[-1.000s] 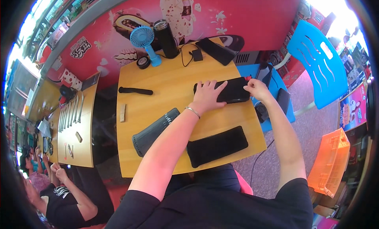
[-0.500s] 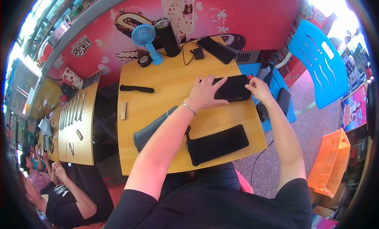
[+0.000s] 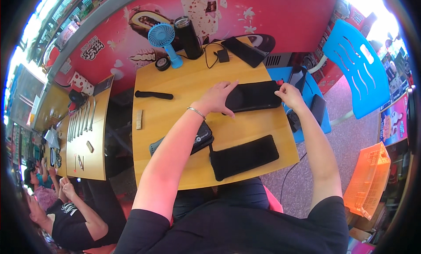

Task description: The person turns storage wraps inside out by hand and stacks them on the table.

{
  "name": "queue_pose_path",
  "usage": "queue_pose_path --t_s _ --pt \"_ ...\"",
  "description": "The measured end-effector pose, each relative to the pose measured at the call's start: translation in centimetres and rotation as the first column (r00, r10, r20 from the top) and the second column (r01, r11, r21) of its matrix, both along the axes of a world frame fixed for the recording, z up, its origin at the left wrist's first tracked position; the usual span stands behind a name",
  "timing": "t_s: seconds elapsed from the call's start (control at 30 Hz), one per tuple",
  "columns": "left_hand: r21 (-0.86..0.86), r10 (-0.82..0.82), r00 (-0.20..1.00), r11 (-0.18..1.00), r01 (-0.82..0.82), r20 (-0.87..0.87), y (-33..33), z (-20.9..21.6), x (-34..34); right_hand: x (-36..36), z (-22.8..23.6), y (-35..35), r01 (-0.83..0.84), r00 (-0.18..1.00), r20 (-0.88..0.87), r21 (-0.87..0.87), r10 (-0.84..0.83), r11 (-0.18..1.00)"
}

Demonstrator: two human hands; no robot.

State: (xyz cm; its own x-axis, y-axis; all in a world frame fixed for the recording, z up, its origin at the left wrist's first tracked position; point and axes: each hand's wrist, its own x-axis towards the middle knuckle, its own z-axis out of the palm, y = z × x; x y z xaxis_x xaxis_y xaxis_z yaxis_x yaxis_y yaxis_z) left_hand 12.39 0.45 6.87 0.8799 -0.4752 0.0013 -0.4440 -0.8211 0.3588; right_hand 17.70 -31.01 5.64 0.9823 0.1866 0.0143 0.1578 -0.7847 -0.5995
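A black case [image 3: 254,96] is laid flat at the right side of the table [image 3: 175,122], its left end bracketed by the left hand [image 3: 218,99], thumb spread from fingers, and its right end met by the right hand [image 3: 290,97], fingers curled; whether anything is pinched there cannot be told. Nearer the table's front edge, a black pouch [image 3: 244,157] is placed beside a grey case [image 3: 156,145], partly hidden by the left forearm. Toward the back are set a blue fan [image 3: 162,35], a flask [image 3: 187,38] and an adapter [image 3: 223,56].
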Motion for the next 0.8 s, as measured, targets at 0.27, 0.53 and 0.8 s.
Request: queue_pose_path --t_s 0.27,0.53,0.8 --pt "0.065 0.024 0.998 0.997 -0.028 0.059 -0.2 -0.5 -0.6 -0.3 0.0 0.3 0.011 1.000 0.019 -0.039 -0.010 0.999" --pt "0.194 0.026 0.991 0.980 -0.051 0.133 -1.2 -0.7 -1.2 -0.3 -0.8 0.3 0.006 0.998 0.066 -0.065 -0.002 0.998" --pt "0.339 0.063 0.978 0.932 -0.128 0.197 -2.0 -0.1 -2.2 -1.6 0.2 1.2 0.050 0.994 0.101 -0.155 -0.034 0.987"
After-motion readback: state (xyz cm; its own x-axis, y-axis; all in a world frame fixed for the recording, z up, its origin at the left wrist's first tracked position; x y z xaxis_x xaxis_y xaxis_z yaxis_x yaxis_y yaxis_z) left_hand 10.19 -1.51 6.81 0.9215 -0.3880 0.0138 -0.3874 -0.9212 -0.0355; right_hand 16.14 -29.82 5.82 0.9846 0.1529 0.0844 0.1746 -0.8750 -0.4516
